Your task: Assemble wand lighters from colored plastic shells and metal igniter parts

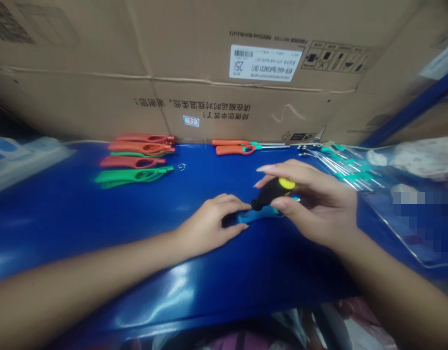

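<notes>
My left hand (218, 223) lies on the blue table and pinches the end of a blue gas lighter (260, 214) between thumb and fingers. In my right hand (318, 206) is a short screwdriver (269, 193) with a black handle and a yellow cap, its narrow end leaning down over the lighter. The screwdriver's tip is too small to make out. Part of the lighter is hidden behind the right hand and the screwdriver.
Red and green lighter bodies (136, 176) lie at the left rear. Two orange lighters (233, 150) with metal rods rest against a large cardboard box (195, 58). Several loose rods with teal parts (350, 167) are at the right rear, near a phone-like flat object (391, 228).
</notes>
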